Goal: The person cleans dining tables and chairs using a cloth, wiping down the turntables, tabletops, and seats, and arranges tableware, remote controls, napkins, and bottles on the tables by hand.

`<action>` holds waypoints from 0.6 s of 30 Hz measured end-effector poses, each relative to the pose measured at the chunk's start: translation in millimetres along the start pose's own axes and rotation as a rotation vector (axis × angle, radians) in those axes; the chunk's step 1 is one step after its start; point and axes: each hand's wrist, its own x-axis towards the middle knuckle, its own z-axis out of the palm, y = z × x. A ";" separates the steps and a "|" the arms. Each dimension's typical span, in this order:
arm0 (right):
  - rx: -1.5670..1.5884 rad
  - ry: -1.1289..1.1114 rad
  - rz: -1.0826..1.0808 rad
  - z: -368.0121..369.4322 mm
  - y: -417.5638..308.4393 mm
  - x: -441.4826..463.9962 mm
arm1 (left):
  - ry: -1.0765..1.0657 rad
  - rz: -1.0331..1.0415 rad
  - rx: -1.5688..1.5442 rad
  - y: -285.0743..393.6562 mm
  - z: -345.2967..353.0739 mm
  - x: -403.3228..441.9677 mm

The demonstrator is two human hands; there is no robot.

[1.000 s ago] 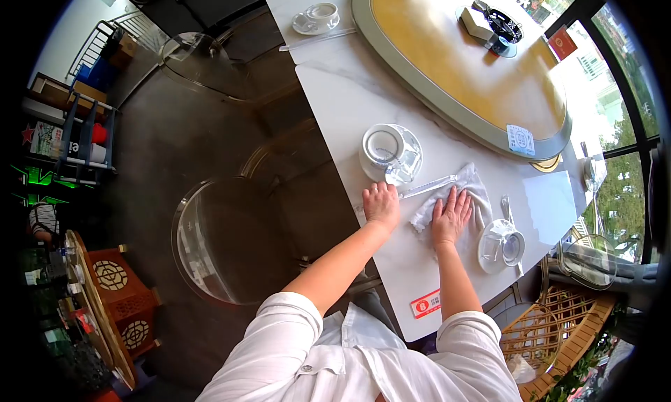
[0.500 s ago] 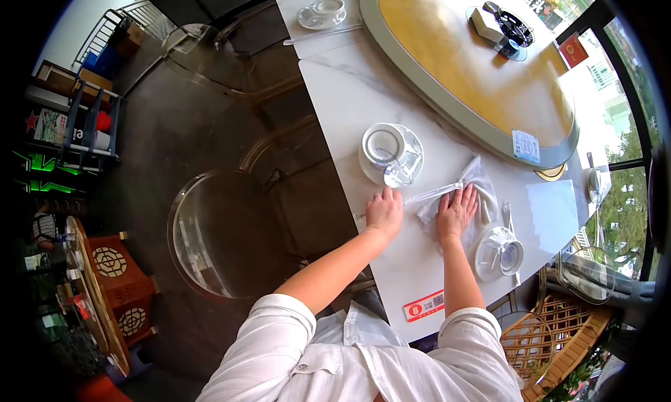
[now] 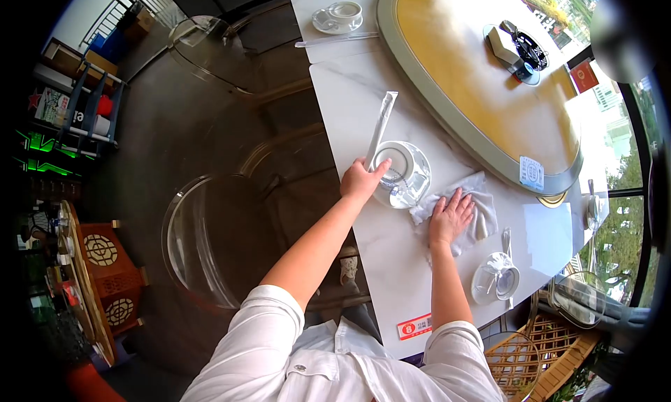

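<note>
My left hand (image 3: 365, 181) is closed round a paper-wrapped pair of chopsticks (image 3: 381, 126), which sticks up past the fingers. Its thumb lies at the near side of an upturned white bowl in a plastic-wrapped tableware set (image 3: 407, 175); whether it grips the set too, I cannot tell. My right hand (image 3: 453, 217) presses flat, fingers spread, on a crumpled pale grey cloth (image 3: 482, 222) on the tabletop. A second wrapped tableware set (image 3: 498, 279) sits to the right of that arm, a slim packet (image 3: 507, 243) beside it.
A yellow turntable with a grey rim (image 3: 419, 77) covers much of the white marbled table (image 3: 335, 88). On it stands a dark tray (image 3: 532, 53) with small items. Another cup set (image 3: 338, 16) is at the far end. Transparent chairs (image 3: 203, 241) line the left side; a red label (image 3: 415, 326) marks the near edge.
My left hand has lifted the chopsticks from the tabletop, swinging them upright beside the wrapped set. My right hand stays on the cloth, which now lies more bunched under it.
</note>
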 end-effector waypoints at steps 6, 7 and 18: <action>0.037 0.029 -0.092 3.1 -33.7 9.6 | -0.239 -0.030 -0.122 -16.0 10.4 25.1; 0.050 0.017 -0.095 3.3 -34.5 11.4 | -0.200 -0.035 -0.109 -12.7 9.0 19.8; 0.077 -0.085 -0.247 13.7 -104.4 60.6 | -0.367 -0.128 -0.907 -20.3 -71.3 -23.6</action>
